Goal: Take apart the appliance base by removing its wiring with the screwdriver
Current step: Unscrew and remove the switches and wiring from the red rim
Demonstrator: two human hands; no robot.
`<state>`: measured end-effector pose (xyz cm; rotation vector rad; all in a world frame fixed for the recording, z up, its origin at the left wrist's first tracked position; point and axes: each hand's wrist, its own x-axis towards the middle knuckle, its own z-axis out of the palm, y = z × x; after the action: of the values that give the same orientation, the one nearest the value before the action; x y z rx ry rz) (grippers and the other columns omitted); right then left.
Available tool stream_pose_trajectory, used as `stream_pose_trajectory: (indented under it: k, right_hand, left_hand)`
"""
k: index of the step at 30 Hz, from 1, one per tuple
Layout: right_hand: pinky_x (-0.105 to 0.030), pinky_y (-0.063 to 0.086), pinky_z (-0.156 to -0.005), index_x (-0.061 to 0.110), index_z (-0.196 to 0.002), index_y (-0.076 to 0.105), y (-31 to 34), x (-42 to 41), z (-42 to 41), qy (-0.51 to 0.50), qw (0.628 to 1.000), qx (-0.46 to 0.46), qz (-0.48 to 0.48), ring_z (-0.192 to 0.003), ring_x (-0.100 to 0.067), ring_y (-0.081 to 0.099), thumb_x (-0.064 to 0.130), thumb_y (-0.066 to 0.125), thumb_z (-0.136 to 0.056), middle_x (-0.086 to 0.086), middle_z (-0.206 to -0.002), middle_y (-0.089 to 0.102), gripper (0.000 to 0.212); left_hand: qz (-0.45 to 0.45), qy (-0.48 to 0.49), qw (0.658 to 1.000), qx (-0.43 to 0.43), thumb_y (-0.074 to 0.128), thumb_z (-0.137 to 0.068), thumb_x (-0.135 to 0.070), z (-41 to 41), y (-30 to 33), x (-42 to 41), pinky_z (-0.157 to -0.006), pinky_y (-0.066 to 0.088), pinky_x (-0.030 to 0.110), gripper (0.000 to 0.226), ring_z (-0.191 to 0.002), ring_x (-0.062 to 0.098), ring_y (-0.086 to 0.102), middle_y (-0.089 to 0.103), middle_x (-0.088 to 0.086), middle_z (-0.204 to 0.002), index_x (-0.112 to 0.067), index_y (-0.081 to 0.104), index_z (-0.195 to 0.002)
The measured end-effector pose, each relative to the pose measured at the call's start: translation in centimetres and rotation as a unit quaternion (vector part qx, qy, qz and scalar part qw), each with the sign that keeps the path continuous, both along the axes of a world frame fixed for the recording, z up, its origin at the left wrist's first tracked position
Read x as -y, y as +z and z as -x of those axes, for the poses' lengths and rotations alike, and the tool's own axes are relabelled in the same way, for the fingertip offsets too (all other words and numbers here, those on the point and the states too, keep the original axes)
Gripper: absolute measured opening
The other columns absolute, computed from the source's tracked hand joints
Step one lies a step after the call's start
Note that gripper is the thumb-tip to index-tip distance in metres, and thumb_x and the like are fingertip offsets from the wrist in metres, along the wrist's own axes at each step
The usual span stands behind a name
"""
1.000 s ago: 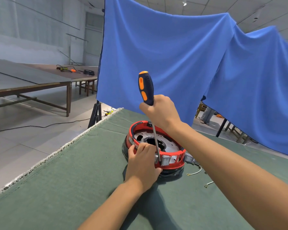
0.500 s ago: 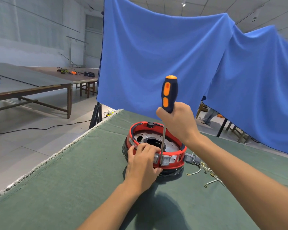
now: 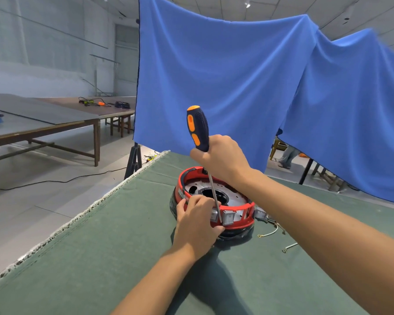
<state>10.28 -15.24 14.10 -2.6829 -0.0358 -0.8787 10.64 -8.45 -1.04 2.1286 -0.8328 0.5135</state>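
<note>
Two hands work at one appliance base, a round red-rimmed unit with a black underside that sits on the green cloth of the tabletop, near its far edge. We note the left hand on the near rim, fingers curled over the red edge, its grip clamped on the base. The right hand grips the screwdriver low on its dark blue and orange handle, fist closed round it. The shaft slants down into the rim, and its tip meets a pale switch block just beside the left fingers. Loose wiring trails onto the cloth right of the base. Blue drapes hang behind.
</note>
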Motion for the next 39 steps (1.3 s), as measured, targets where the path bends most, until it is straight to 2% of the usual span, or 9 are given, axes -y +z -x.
stream_pose_trajectory:
  k: [4,8,11,13,15,19,24,29,39]
  right_hand:
    - [-0.028,0.021,-0.047,0.013,-0.050,0.030,0.4,1.6,2.0,-0.018,0.995,0.052,-0.082,-0.046,-0.013,0.021,0.027,0.057,-0.076,0.004,-0.044,0.028,0.040]
    - [-0.037,0.036,-0.051,-0.008,-0.064,0.048,0.8,4.6,5.0,-0.083,0.965,0.159,-0.190,-0.053,-0.016,0.035,0.035,0.047,-0.068,-0.024,-0.062,0.052,0.043]
    - [-0.030,0.037,-0.050,-0.001,-0.056,0.048,-0.1,6.7,7.4,-0.096,0.934,0.225,-0.261,-0.051,-0.015,0.044,0.034,0.050,-0.071,-0.012,-0.053,0.057,0.038]
    - [-0.019,0.037,-0.047,0.012,-0.052,0.049,-1.1,7.8,8.8,-0.103,0.904,0.268,-0.318,-0.045,-0.006,0.046,0.033,0.051,-0.073,0.008,-0.043,0.054,0.029]
    - [-0.013,0.036,-0.047,0.016,-0.051,0.052,-2.2,8.7,9.7,-0.134,0.859,0.316,-0.379,-0.043,-0.001,0.046,0.033,0.052,-0.072,0.014,-0.041,0.052,0.027]
    - [-0.033,0.036,-0.057,0.016,-0.053,0.053,-4.9,10.2,10.4,-0.188,0.750,0.374,-0.512,-0.048,-0.018,0.045,0.035,0.053,-0.068,0.011,-0.040,0.051,0.024]
    - [-0.031,0.031,-0.050,0.015,-0.050,0.055,-8.2,11.4,10.2,-0.221,0.686,0.375,-0.584,-0.044,-0.019,0.039,0.035,0.051,-0.064,0.010,-0.037,0.049,0.024]
    - [-0.034,0.036,-0.054,0.013,-0.053,0.056,-9.8,12.3,9.4,-0.242,0.650,0.368,-0.619,-0.049,-0.023,0.044,0.036,0.052,-0.065,0.008,-0.038,0.051,0.026]
    - [-0.031,0.034,-0.051,0.011,-0.059,0.055,-10.9,13.1,8.8,-0.241,0.626,0.363,-0.647,-0.046,-0.019,0.042,0.025,0.057,-0.079,0.006,-0.048,0.054,0.024]
  left_hand:
    - [-0.004,-0.015,0.999,0.036,0.077,-0.068,-0.036,0.4,-0.3,-0.3,-0.110,0.013,0.033,0.049,-0.122,0.008,0.039,0.055,-0.014,-0.116,-0.027,0.056,-0.112]
    - [-0.032,-0.021,0.999,0.039,0.073,-0.070,-0.039,0.6,-0.1,-0.4,-0.112,0.011,0.035,0.056,-0.126,0.006,0.032,0.049,-0.018,-0.121,-0.032,0.051,-0.121]
    - [-0.082,-0.008,0.995,0.061,0.070,-0.072,-0.044,0.8,-0.2,-0.4,-0.112,0.014,0.039,0.062,-0.127,0.009,0.030,0.045,-0.018,-0.125,-0.039,0.047,-0.129]
    - [-0.107,0.003,0.992,0.069,0.068,-0.075,-0.046,0.9,-0.3,-0.4,-0.111,0.017,0.043,0.063,-0.129,0.010,0.028,0.043,-0.017,-0.127,-0.042,0.043,-0.133]
    - [-0.114,0.012,0.991,0.075,0.068,-0.076,-0.046,1.1,-0.3,-0.3,-0.110,0.019,0.044,0.061,-0.128,0.011,0.029,0.044,-0.016,-0.127,-0.041,0.044,-0.132]
    - [-0.112,0.027,0.990,0.083,0.069,-0.073,-0.048,1.5,-0.2,0.0,-0.108,0.022,0.045,0.059,-0.126,0.016,0.032,0.047,-0.011,-0.124,-0.034,0.048,-0.126]
    - [-0.076,0.039,0.993,0.084,0.082,-0.062,-0.037,1.7,-0.4,0.1,-0.101,0.032,0.048,0.057,-0.115,0.024,0.045,0.055,-0.003,-0.112,-0.022,0.059,-0.113]
    - [-0.056,0.045,0.993,0.096,0.087,-0.056,-0.029,1.7,-0.4,0.5,-0.094,0.039,0.053,0.058,-0.109,0.028,0.050,0.058,0.000,-0.106,-0.018,0.062,-0.107]
    - [-0.043,0.045,0.994,0.095,0.087,-0.058,-0.027,1.7,-0.4,0.6,-0.092,0.039,0.054,0.056,-0.109,0.028,0.047,0.058,0.001,-0.106,-0.017,0.061,-0.106]
